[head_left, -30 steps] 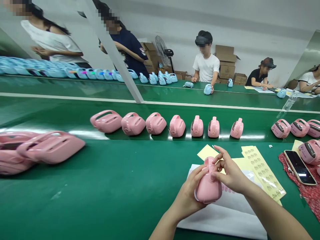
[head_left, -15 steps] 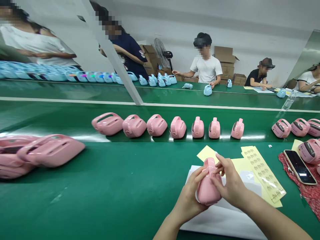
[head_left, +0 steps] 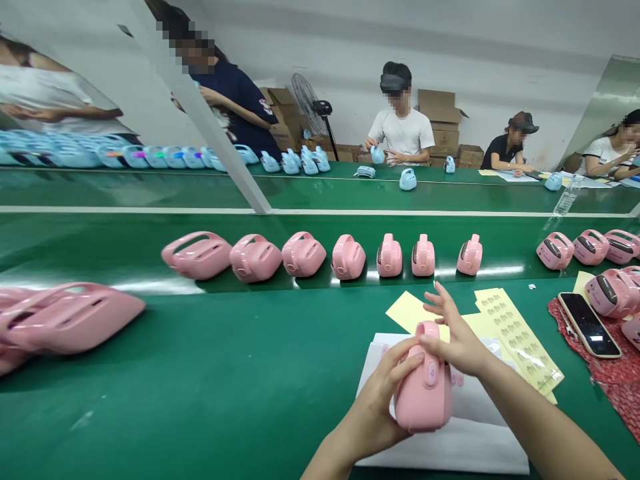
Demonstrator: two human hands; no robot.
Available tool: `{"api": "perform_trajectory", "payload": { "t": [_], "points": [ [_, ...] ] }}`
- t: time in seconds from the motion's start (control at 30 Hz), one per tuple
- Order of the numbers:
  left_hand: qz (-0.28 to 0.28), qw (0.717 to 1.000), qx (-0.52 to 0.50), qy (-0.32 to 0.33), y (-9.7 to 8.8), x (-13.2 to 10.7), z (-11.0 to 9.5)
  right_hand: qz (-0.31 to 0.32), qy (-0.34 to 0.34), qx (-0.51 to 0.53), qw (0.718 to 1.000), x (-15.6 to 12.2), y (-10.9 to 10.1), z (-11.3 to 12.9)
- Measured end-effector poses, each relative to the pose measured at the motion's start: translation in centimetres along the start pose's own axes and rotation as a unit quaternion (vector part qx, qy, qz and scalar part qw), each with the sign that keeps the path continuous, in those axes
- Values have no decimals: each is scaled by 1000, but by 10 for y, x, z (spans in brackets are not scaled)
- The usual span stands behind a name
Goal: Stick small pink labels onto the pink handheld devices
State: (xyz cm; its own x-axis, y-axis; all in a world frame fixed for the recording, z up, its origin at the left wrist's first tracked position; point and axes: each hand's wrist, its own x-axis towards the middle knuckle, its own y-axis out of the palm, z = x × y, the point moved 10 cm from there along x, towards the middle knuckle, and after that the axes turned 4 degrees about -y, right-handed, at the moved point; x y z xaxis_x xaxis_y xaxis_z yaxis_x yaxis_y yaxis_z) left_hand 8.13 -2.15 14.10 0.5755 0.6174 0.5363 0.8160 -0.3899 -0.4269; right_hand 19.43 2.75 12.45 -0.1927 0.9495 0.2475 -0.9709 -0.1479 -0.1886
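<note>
My left hand (head_left: 383,393) grips a small pink plastic device with a loop handle (head_left: 424,400) from its left side. An oval button-like part shows on the end facing me, below the handle. My right hand (head_left: 457,333) has its fingers spread above the device, and its thumb rests at the base of the handle. Under both hands lie white sheets (head_left: 480,447), with small pink pieces on them, partly covered by the device. Yellow sticker sheets (head_left: 520,340) lie just beyond and to the right.
Several pink devices (head_left: 304,255) stand in a row across the green line, and more (head_left: 75,320) sit at left. A phone (head_left: 590,325) lies on red wrap (head_left: 617,387) at right. Co-workers sit or stand behind blue devices (head_left: 407,179). A slanted post (head_left: 215,127) rises at left.
My right fingers have lifted off the device and spread apart. The device has tipped, so its oval part now shows. Across the line, a co-worker has picked up a blue device.
</note>
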Motion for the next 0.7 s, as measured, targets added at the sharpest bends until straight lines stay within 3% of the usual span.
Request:
{"api": "perform_trajectory", "payload": {
  "t": [0.07, 0.13, 0.2, 0.27, 0.33, 0.43, 0.53, 0.63, 0.7],
  "points": [
    [1, 993, -110, -32, 8, -3, 8, 51, 14, 46, 998, 4, 0, -11],
    [-31, 967, -241, -76, 15, -9, 23, 120, 32, 72, 990, 2, 6, -21],
    [-75, 939, -308, -130, 22, -14, 41, 111, 59, 58, 990, -3, -2, -31],
    [-96, 938, -279, -184, 29, -16, 55, 1, 61, 21, 998, -8, -32, -32],
    [-88, 953, -197, -211, 34, -12, 60, -124, 31, -8, 992, -19, -70, -24],
    [-13, 984, -31, -174, 46, -4, 54, -267, -1, -83, 960, -41, -132, -11],
    [85, 978, 168, -88, 64, -8, 50, -410, 11, -211, 887, -61, -199, -3],
    [90, 951, 296, -20, 67, -18, 48, -501, 42, -303, 810, -61, -251, -4],
    [94, 935, 341, 5, 69, -24, 45, -516, 83, -334, 784, -46, -277, -17]
  ]
}}
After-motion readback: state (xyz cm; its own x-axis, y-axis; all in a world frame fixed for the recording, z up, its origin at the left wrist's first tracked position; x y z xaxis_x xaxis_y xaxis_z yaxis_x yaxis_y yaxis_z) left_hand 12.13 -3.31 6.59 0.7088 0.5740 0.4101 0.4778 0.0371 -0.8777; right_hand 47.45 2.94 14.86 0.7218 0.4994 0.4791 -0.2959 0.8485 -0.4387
